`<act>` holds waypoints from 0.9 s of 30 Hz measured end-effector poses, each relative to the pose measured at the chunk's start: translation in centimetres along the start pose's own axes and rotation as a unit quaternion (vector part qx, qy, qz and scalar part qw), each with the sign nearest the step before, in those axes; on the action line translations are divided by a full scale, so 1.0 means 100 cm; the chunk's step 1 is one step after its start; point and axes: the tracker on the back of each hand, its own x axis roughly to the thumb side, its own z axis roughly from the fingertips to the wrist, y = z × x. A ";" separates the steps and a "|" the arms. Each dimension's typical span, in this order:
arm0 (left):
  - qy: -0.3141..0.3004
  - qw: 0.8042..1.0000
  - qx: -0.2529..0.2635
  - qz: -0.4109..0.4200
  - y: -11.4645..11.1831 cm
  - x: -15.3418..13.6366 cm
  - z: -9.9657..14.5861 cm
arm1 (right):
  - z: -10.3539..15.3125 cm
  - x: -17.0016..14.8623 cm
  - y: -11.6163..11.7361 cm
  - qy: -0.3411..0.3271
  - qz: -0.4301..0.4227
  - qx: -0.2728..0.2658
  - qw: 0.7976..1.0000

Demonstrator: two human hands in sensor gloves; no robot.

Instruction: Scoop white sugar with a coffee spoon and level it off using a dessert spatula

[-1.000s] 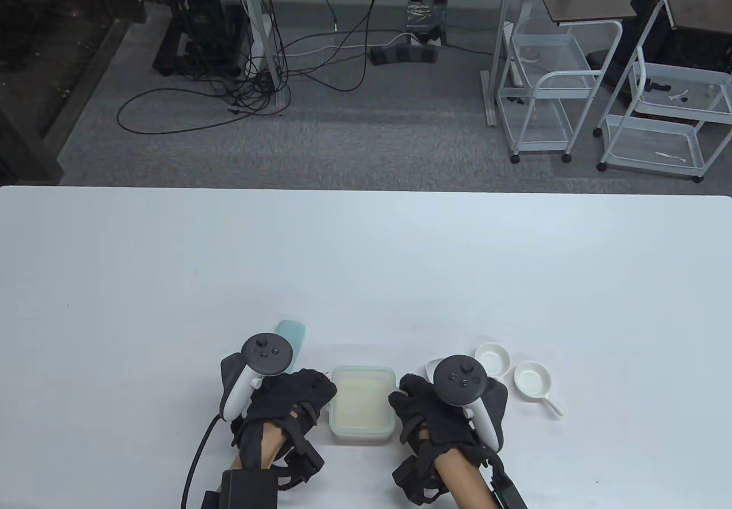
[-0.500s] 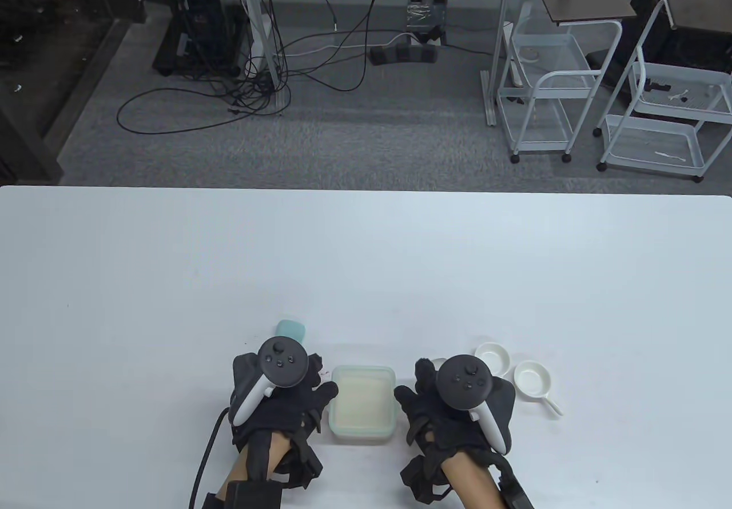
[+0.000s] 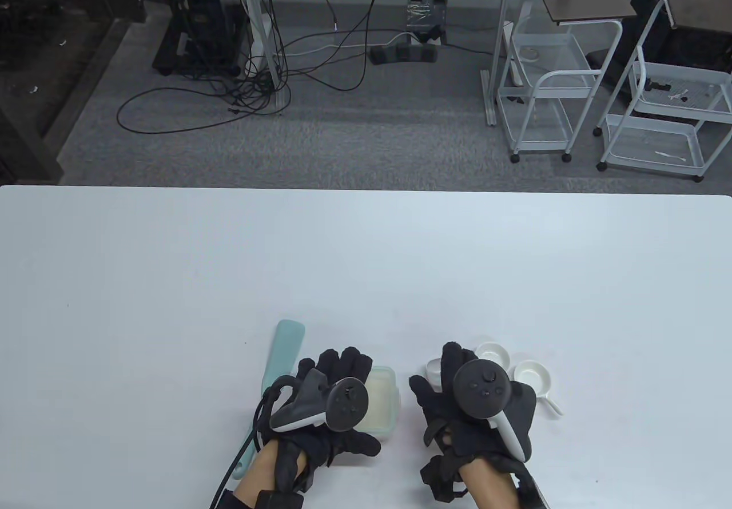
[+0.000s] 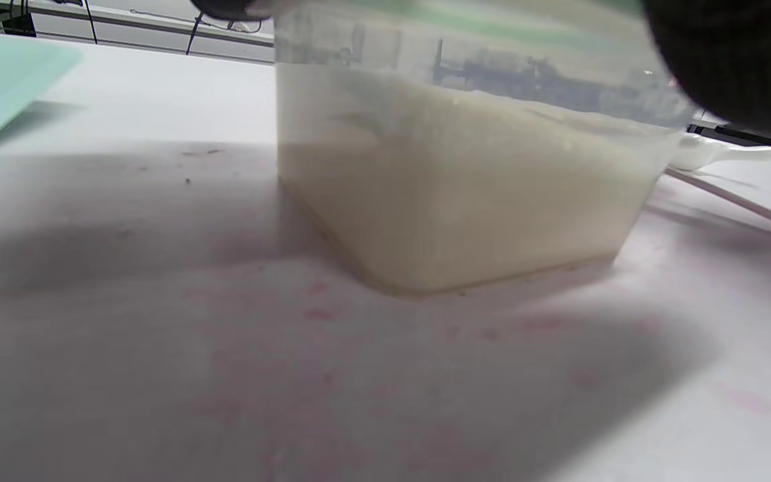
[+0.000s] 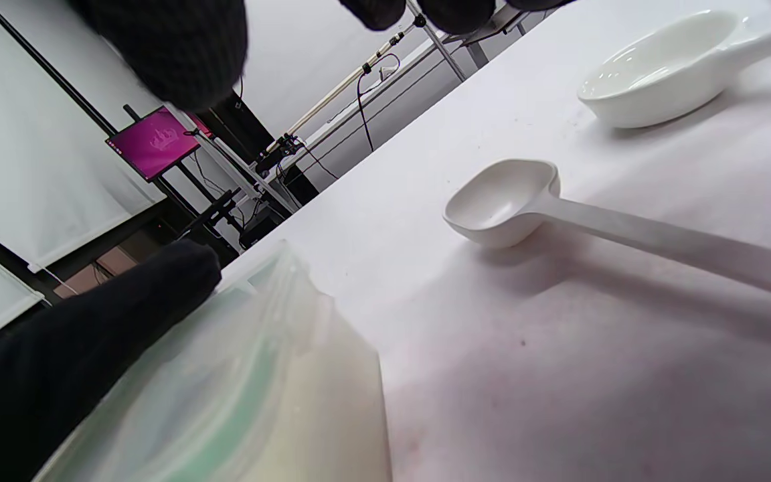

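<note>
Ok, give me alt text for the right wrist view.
A white coffee spoon lies on the white table, bowl up, its handle running right. At lower left, the sugar container with a gloved finger on its rim; a white handled dish sits at upper right.

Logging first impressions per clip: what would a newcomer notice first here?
The left hand resting across the lidded sugar container at the near table edge. Next, the right hand over the white coffee spoon, with the mint dessert spatula lying untouched to the left.
</note>
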 end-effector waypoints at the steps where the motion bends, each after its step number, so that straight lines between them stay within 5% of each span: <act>1: 0.000 1.000 -0.002 0.001 0.000 0.000 0.000 | 0.000 0.001 0.001 0.000 0.006 0.003 1.000; 9: -0.011 0.999 0.008 0.031 0.004 -0.002 0.001 | 0.001 0.003 0.001 -0.006 0.002 0.001 1.000; 16: -0.003 0.997 0.077 0.019 0.039 -0.013 0.016 | 0.002 0.001 -0.008 -0.010 -0.036 -0.010 0.999; 21: 0.145 0.977 0.144 -0.059 0.065 -0.067 0.045 | 0.003 0.002 -0.009 -0.013 -0.037 -0.009 0.999; 27: 0.324 0.929 0.169 0.059 0.047 -0.161 0.081 | 0.004 0.003 -0.008 -0.013 -0.031 -0.005 0.999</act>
